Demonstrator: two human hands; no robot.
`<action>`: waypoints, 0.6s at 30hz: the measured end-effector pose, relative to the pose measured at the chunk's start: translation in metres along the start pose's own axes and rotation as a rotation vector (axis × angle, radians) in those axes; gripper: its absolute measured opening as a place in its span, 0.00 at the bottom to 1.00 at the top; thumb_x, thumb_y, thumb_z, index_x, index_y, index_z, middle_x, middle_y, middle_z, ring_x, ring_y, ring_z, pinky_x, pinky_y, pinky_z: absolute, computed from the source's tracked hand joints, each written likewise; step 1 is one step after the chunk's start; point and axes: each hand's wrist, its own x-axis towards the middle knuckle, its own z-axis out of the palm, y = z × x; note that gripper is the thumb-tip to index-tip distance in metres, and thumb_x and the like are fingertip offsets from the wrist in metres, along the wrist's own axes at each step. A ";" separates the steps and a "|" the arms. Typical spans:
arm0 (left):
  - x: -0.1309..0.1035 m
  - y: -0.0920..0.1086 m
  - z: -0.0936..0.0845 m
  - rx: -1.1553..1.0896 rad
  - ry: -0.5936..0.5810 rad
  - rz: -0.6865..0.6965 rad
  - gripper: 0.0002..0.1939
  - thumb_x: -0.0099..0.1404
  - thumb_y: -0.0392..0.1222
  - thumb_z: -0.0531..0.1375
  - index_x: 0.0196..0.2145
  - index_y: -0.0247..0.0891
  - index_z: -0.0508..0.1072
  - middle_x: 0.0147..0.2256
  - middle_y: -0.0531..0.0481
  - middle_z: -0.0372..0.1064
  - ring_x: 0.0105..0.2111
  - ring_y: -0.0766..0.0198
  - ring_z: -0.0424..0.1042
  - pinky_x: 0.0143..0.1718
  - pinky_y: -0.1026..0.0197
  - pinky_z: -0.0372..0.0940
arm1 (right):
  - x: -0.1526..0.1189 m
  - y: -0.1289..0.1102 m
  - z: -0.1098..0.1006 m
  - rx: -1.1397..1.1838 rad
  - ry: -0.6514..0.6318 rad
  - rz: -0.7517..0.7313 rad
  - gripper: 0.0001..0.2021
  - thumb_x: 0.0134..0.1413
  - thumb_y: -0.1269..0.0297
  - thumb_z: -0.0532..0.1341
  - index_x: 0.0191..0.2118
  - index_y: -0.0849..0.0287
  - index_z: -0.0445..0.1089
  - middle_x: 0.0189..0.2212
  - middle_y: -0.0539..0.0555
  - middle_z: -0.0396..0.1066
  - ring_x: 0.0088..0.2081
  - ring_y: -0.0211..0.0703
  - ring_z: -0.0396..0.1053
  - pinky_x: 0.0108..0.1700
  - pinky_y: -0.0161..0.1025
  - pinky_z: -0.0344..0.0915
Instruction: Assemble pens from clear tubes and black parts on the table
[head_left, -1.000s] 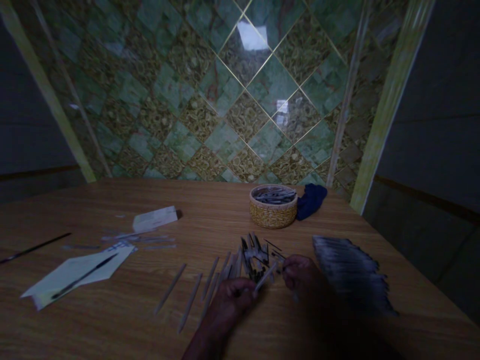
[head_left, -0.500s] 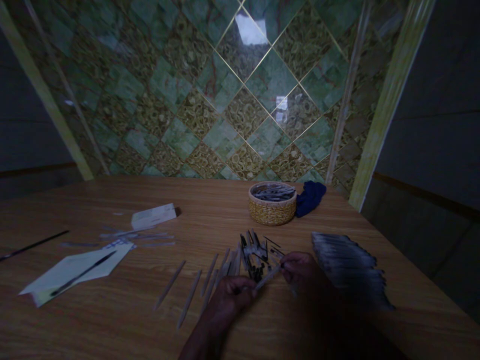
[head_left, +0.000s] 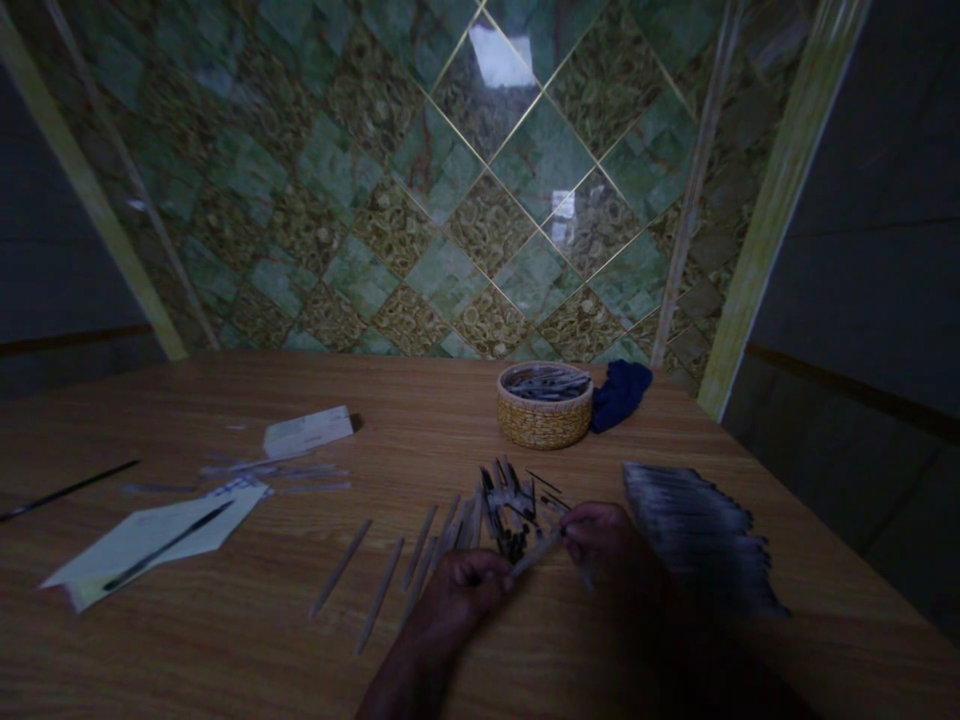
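A glossy wall (head_left: pixel 450 250) of green and brown diamond tiles rose behind the brown wood-grained tabletop (head_left: pixel 420 410). Forward of a round tan woven basket (head_left: pixel 544 422) near the back edge, the left hand (head_left: pixel 463 592) pinched a slim pale tube (head_left: pixel 536 554); the right hand (head_left: pixel 604 537), a tiny dark piece (head_left: pixel 564 530) at its end.

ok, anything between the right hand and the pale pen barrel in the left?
Nothing visible. The left hand grips one end of the pale pen barrel; the right hand's fingertips are at its other end. Small dark parts lie just beyond the barrel, not between. Too dark to confirm contact.
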 end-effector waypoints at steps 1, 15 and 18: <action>0.001 0.001 -0.001 0.009 0.008 0.008 0.09 0.45 0.45 0.64 0.18 0.36 0.76 0.14 0.52 0.58 0.17 0.68 0.50 0.21 0.64 0.44 | 0.002 0.001 -0.001 -0.048 -0.011 0.007 0.13 0.37 0.56 0.65 0.26 0.62 0.72 0.14 0.48 0.66 0.17 0.34 0.61 0.21 0.33 0.56; 0.019 -0.023 -0.008 -0.040 0.239 0.089 0.09 0.46 0.43 0.62 0.16 0.37 0.67 0.15 0.55 0.57 0.17 0.68 0.53 0.22 0.65 0.47 | -0.015 0.004 0.025 -1.099 -0.328 -0.149 0.11 0.45 0.71 0.56 0.28 0.57 0.76 0.28 0.53 0.77 0.31 0.42 0.72 0.33 0.34 0.60; 0.020 -0.026 -0.008 -0.039 0.232 0.085 0.12 0.46 0.44 0.63 0.14 0.38 0.65 0.14 0.56 0.56 0.17 0.68 0.52 0.22 0.64 0.47 | -0.016 0.001 0.023 -1.277 -0.281 -0.150 0.11 0.51 0.68 0.54 0.30 0.57 0.75 0.30 0.54 0.76 0.33 0.43 0.72 0.35 0.35 0.59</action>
